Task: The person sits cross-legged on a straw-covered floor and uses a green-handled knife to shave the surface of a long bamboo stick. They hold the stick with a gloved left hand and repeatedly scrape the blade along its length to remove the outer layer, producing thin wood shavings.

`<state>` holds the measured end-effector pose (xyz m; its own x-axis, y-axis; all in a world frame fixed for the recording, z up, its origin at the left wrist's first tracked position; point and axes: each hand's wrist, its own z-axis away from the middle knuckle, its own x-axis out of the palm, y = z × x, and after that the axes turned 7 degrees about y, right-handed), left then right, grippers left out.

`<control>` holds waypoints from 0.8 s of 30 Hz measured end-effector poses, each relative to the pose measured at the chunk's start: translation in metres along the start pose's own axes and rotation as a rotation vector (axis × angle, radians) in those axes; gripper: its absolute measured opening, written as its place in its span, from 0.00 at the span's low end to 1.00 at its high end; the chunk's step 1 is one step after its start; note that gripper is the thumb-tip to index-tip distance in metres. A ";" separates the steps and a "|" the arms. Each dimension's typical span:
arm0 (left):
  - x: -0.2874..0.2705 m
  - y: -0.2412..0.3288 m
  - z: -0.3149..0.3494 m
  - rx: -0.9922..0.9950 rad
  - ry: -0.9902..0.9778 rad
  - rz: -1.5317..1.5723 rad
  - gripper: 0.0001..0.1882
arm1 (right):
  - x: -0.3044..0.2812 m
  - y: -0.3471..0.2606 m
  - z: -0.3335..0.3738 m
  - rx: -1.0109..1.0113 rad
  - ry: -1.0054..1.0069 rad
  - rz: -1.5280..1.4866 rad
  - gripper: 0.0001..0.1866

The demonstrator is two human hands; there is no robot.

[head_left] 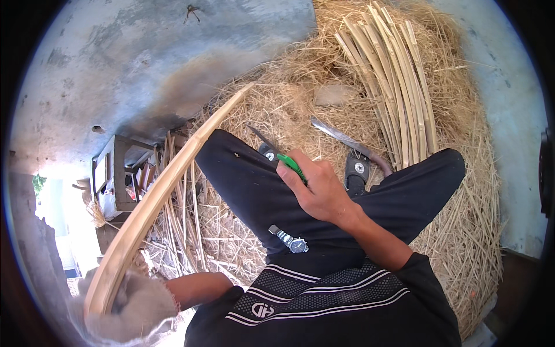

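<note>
My left hand [141, 309], in a pale work glove, is closed around the lower end of a long split bamboo strip [165, 182]. The strip slants up and right, passing by my left knee, its far tip over the straw. My right hand [324, 188], bare, grips the green handle [292, 168] of a knife above my lap. Its narrow dark blade [262, 136] points up and left, apart from the strip. A wristwatch [298, 245] with a metal band lies on my dark trousers.
Straw and shavings [277, 110] cover the floor. A curved machete [341, 136] lies by my right shoe [357, 169]. Several bamboo strips [399, 87] lean at the far right. Thin sticks [182, 214] and a box-like shelf [118, 179] are on the left, beside a bluish wall [162, 52].
</note>
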<state>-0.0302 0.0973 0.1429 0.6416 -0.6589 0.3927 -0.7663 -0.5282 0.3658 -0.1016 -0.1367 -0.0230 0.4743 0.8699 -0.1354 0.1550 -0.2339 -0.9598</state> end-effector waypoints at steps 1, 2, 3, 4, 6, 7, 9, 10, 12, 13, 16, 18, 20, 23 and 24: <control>0.004 -0.002 0.013 -0.083 -0.101 0.018 0.27 | 0.002 0.001 0.001 0.005 -0.010 0.005 0.10; 0.020 0.007 0.037 -0.099 -0.205 -0.033 0.27 | 0.006 0.002 0.001 0.009 -0.024 0.009 0.10; 0.028 -0.002 0.054 -0.118 -0.317 0.002 0.24 | 0.004 0.004 0.003 0.016 -0.019 0.024 0.10; 0.036 -0.010 0.071 -0.129 -0.430 0.030 0.20 | 0.001 0.005 0.004 0.032 -0.012 0.016 0.10; 0.037 -0.021 0.085 -0.189 -0.417 0.095 0.15 | -0.001 0.005 0.004 0.056 -0.006 0.009 0.11; 0.033 -0.016 0.089 -0.234 -0.375 0.141 0.15 | -0.002 0.005 0.003 0.053 -0.004 0.014 0.11; 0.027 -0.020 0.085 -0.208 -0.331 0.151 0.14 | -0.007 0.009 0.006 0.071 0.012 0.040 0.11; 0.029 -0.019 0.089 -0.255 -0.377 0.191 0.14 | -0.008 0.008 0.006 0.060 0.035 0.042 0.11; 0.036 -0.006 0.091 -0.321 -0.452 0.254 0.14 | -0.006 0.004 0.001 0.019 0.059 0.023 0.11; 0.029 -0.010 0.100 -0.364 -0.548 0.160 0.14 | -0.006 -0.001 0.001 0.019 0.025 0.037 0.11; 0.024 -0.032 0.104 -0.287 -0.511 0.126 0.18 | 0.003 -0.016 -0.001 -0.045 -0.035 0.047 0.10; 0.022 -0.022 0.102 -0.322 -0.552 0.159 0.21 | 0.019 -0.025 0.000 -0.152 -0.031 0.048 0.09; 0.012 -0.012 0.101 -0.333 -0.637 0.198 0.22 | 0.024 -0.049 0.002 -0.187 -0.094 0.034 0.08; -0.006 -0.011 0.109 -0.320 -0.739 0.194 0.22 | 0.035 -0.074 0.009 -0.196 -0.111 0.084 0.07; -0.005 -0.007 0.112 -0.346 -0.728 0.204 0.22 | 0.040 -0.071 0.007 -0.146 -0.106 0.150 0.07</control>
<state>-0.0318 0.0442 0.0437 0.2180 -0.9684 -0.1210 -0.7353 -0.2445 0.6321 -0.1001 -0.0822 0.0376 0.4094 0.8594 -0.3063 0.2165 -0.4176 -0.8824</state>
